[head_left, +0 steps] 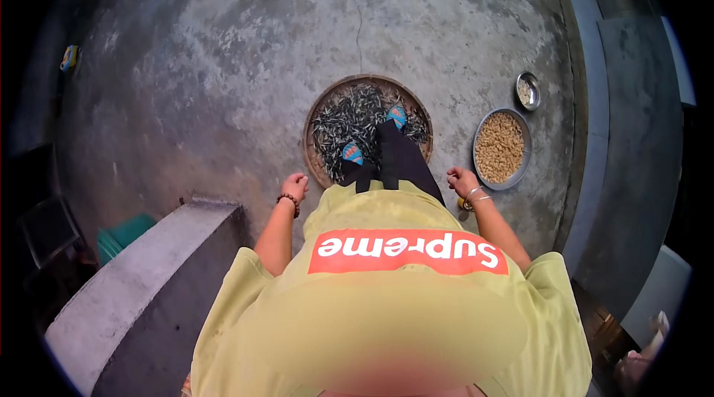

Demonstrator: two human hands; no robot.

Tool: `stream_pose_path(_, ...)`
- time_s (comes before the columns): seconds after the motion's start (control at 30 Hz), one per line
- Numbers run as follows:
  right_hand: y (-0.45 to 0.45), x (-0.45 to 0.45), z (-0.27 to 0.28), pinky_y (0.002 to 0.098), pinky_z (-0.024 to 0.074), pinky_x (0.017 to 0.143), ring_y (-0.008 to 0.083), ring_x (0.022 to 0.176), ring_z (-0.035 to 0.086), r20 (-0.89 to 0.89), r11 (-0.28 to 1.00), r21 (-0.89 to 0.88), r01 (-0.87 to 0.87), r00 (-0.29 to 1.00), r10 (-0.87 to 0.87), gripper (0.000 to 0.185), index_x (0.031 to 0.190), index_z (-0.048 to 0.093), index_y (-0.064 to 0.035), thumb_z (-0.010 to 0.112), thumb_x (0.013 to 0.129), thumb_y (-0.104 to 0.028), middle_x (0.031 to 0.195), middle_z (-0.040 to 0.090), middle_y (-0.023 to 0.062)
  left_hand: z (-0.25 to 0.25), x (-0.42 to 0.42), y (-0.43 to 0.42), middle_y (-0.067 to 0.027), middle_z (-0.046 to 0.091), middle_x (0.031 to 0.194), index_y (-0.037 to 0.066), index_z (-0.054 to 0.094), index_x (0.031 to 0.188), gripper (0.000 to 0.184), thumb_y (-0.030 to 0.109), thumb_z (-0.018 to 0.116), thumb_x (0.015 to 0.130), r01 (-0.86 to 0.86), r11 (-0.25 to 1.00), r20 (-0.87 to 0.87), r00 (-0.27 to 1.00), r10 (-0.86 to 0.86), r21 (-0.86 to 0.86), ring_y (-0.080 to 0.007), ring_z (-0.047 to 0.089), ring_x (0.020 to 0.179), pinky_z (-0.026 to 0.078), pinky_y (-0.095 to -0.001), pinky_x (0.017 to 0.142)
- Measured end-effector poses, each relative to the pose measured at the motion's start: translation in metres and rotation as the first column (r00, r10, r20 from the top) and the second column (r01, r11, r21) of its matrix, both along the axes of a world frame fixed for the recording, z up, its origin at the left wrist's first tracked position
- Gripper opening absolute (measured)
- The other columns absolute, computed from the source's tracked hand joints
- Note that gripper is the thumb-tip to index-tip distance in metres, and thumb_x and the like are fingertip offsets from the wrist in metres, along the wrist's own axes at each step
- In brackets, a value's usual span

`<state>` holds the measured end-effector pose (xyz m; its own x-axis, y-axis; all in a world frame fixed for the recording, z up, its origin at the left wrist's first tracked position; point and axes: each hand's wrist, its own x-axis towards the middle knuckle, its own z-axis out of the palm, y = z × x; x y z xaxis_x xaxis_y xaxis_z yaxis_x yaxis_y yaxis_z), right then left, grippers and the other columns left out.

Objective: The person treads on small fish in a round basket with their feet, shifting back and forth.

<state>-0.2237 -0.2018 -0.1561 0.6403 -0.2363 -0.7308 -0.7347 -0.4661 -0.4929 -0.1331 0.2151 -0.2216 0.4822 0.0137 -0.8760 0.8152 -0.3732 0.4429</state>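
Observation:
My left hand [296,186] hangs beside my body, its fingers curled in with nothing visible in them; a dark beaded bracelet [289,202] is on that wrist. On the other side, my right hand [462,180] hangs with bent fingers, also with nothing visible in it, and silver bangles [477,193] circle its wrist. Between the hands and ahead lies a round woven tray [312,133] of dark, striped seeds [349,110], probably sunflower seeds. My blue and orange shoes [352,153] overlap the seeds in view. A grey basin [526,145] of unshelled peanuts [499,147] is nearest to my right hand.
Beyond the basin stands a small metal bowl [532,84] with pale pieces inside. A yellow object [465,204] is partly hidden by my right wrist. A low concrete wall [149,270] runs along the left, near a green object [125,235]. Grey concrete floor [245,47] stretches ahead.

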Motion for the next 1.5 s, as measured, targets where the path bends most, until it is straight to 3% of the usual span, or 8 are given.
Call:
stream_pose_path(0.2, -0.002, 0.004, 0.006, 0.0217, 0.0396, 0.049, 0.0108, 0.052, 0.047, -0.02, 1.0, -0.014, -0.017, 1.0, 0.016, 0.017, 0.081, 0.045, 0.0004, 0.047, 0.067, -0.009, 0.061, 0.049, 0.0054, 0.002, -0.022, 0.001, -0.0035, 0.051, 0.069, 0.004, 0.044, 0.094, 0.03, 0.022, 0.047, 0.07, 0.026, 0.999, 0.037, 0.999, -0.026, 0.022, -0.0098, 0.048, 0.054, 0.037, -0.0218, 0.041)
stream_pose_path(0.3, -0.005, 0.002, 0.001, 0.0219, 0.0395, 0.048, 0.0112, 0.052, 0.048, -0.016, 1.0, 0.001, 0.008, 1.0, -0.008, 0.017, 0.081, 0.045, 0.0004, 0.048, 0.067, -0.009, 0.06, 0.049, 0.0055, 0.006, -0.017, 0.004, -0.0012, 0.049, 0.081, 0.008, 0.042, 0.097, 0.029, 0.021, 0.045, 0.071, 0.124, 0.99, -0.032, 0.992, -0.122, 0.065, -0.0108, 0.049, 0.063, 0.039, -0.0229, 0.046)
stream_pose_path(0.6, -0.027, 0.019, -0.021, 0.0231, 0.0394, 0.048, 0.0118, 0.051, 0.049, -0.061, 0.991, -0.08, -0.102, 0.993, 0.097, 0.018, 0.081, 0.046, -0.0002, 0.048, 0.066, -0.01, 0.061, 0.051, 0.0054, 0.008, 0.008, -0.004, -0.0012, 0.048, 0.079, 0.008, 0.043, 0.094, 0.025, 0.02, 0.044, 0.072, -0.007, 0.999, 0.02, 1.0, 0.005, 0.051, -0.01, 0.048, 0.063, 0.039, -0.0217, 0.047)
stream_pose_path(0.73, -0.031, 0.031, -0.036, 0.0273, 0.0395, 0.052, 0.0173, 0.054, 0.05, -0.004, 0.998, -0.055, -0.042, 0.999, 0.042, 0.019, 0.08, 0.049, -0.0026, 0.048, 0.064, -0.013, 0.061, 0.052, 0.0091, 0.016, 0.011, -0.014, -0.0015, 0.048, 0.08, 0.007, 0.042, 0.095, 0.025, 0.019, 0.043, 0.073, 0.006, 1.0, 0.094, 0.996, -0.007, 0.013, -0.01, 0.048, 0.065, 0.039, -0.0216, 0.049)
stream_pose_path(0.87, -0.008, 0.04, -0.017, 0.0262, 0.0393, 0.051, 0.0148, 0.053, 0.049, 0.044, 1.0, 0.023, -0.003, 0.999, 0.002, 0.017, 0.079, 0.049, -0.0027, 0.047, 0.064, -0.011, 0.059, 0.051, 0.0076, 0.021, 0.003, -0.013, -0.0019, 0.049, 0.082, 0.006, 0.042, 0.097, 0.028, 0.02, 0.044, 0.072, -0.029, 0.999, 0.085, 0.996, 0.032, -0.032, -0.0102, 0.049, 0.065, 0.039, -0.0214, 0.048)
stream_pose_path(1.1, 0.013, 0.014, 0.002, 0.0252, 0.0383, 0.05, 0.0138, 0.051, 0.047, 0.049, 0.997, 0.002, -0.078, 0.996, 0.078, 0.015, 0.077, 0.048, -0.0014, 0.048, 0.065, -0.01, 0.058, 0.05, 0.0067, 0.011, -0.024, 0.008, -0.0009, 0.048, 0.081, 0.009, 0.042, 0.094, 0.026, 0.021, 0.045, 0.072, 0.057, 0.996, -0.076, 0.996, -0.052, 0.071, -0.0109, 0.048, 0.065, 0.039, -0.0238, 0.049)
stream_pose_path(1.33, -0.01, -0.038, 0.005, 0.0227, 0.0396, 0.047, 0.0115, 0.05, 0.048, -0.075, 0.996, -0.045, 0.075, 0.994, -0.078, 0.015, 0.079, 0.046, -0.0008, 0.048, 0.066, -0.008, 0.06, 0.05, 0.0058, -0.004, -0.012, 0.007, -0.0032, 0.051, 0.07, 0.005, 0.045, 0.091, 0.027, 0.023, 0.046, 0.07, 0.129, 0.987, -0.021, 0.992, -0.127, 0.098, -0.0109, 0.049, 0.057, 0.037, -0.0219, 0.041)
stream_pose_path(1.5, -0.033, -0.06, -0.027, 0.024, 0.0393, 0.049, 0.0129, 0.053, 0.049, -0.103, 0.994, -0.094, 0.051, 0.993, -0.06, 0.017, 0.08, 0.047, -0.0014, 0.049, 0.064, -0.01, 0.06, 0.051, 0.0066, 0.003, 0.02, -0.018, -0.0009, 0.049, 0.083, 0.009, 0.042, 0.096, 0.027, 0.021, 0.045, 0.072, 0.089, 0.996, 0.008, 0.996, -0.089, 0.016, -0.0112, 0.048, 0.066, 0.039, -0.0233, 0.05)
